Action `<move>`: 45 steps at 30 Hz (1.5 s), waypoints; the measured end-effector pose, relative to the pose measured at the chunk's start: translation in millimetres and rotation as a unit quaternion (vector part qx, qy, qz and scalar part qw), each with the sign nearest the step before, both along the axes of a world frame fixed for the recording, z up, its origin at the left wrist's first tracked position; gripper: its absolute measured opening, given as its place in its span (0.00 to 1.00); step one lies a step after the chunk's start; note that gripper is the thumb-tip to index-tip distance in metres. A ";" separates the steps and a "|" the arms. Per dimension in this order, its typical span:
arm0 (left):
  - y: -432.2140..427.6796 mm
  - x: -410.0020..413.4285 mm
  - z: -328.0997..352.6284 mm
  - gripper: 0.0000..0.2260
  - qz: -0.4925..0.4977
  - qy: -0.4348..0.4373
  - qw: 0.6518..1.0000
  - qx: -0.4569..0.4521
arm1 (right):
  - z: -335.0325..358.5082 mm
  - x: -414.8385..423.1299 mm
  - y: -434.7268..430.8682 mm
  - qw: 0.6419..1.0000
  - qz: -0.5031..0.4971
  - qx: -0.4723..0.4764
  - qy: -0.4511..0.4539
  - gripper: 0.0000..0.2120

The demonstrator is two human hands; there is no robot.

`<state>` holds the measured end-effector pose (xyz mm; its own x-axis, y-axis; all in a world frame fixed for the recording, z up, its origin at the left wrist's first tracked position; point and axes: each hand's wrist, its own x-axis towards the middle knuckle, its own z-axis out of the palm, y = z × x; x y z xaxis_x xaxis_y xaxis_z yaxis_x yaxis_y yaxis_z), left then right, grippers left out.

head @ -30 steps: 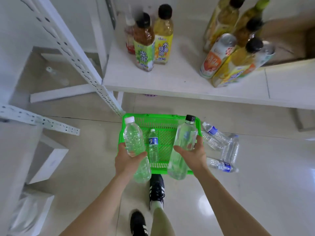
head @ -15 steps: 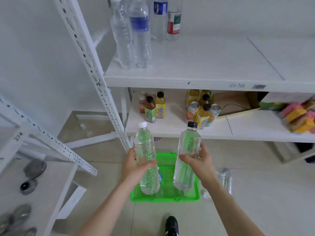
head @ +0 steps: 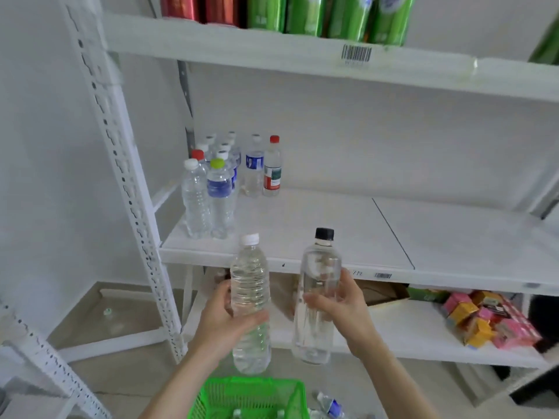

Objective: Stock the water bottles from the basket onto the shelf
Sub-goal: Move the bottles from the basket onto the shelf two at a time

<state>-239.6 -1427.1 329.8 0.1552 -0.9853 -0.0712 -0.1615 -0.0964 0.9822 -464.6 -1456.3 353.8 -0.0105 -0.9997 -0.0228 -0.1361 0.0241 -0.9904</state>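
My left hand [head: 225,323] grips a ribbed clear water bottle with a white cap [head: 250,285], held upright. My right hand [head: 341,309] grips a smooth clear bottle with a black cap [head: 319,273], also upright. Both bottles are raised just in front of the white middle shelf [head: 332,234]. Several water bottles [head: 220,186] stand grouped at that shelf's left end. The green basket [head: 251,397] sits on the floor below my hands, with bottle caps showing inside it.
A perforated white upright [head: 127,182] rises at the left. The shelf above carries green and red packs [head: 326,13]. Pink and yellow boxes [head: 487,319] lie on the lower shelf at the right. A loose bottle [head: 331,405] lies on the floor beside the basket.
Both hands have lifted their bottles from basket height up to the middle shelf's front edge. My view has tilted upward, so the top shelf now shows and the basket has dropped to the bottom edge.
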 end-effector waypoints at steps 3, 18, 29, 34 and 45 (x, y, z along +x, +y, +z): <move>-25.3 -6.2 22.1 0.28 -0.006 -0.006 1.000 -0.027 | 28.9 -6.1 -24.4 0.999 0.022 -0.026 0.004 0.22; -213.9 15.2 52.7 0.34 -0.006 -0.013 0.999 -0.030 | 50.9 29.0 -194.9 0.997 0.035 -0.064 -0.014 0.27; -349.4 0.6 28.6 0.30 0.111 0.033 0.993 -0.005 | 17.8 42.7 -350.1 0.998 0.053 -0.039 -0.020 0.29; -397.0 -3.1 14.4 0.31 0.165 0.038 0.985 0.012 | 2.8 52.1 -406.6 0.997 0.074 -0.032 -0.018 0.31; -440.1 11.3 7.6 0.32 0.174 0.019 0.984 0.010 | -15.0 70.5 -456.1 0.992 0.122 -0.034 -0.017 0.33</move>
<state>-228.3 -1867.2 337.4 0.4807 -0.8709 -0.1023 -0.0777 -0.1585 0.9843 -394.1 -1912.4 338.9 0.2306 -0.9718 0.0489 -0.0968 -0.0729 -0.9926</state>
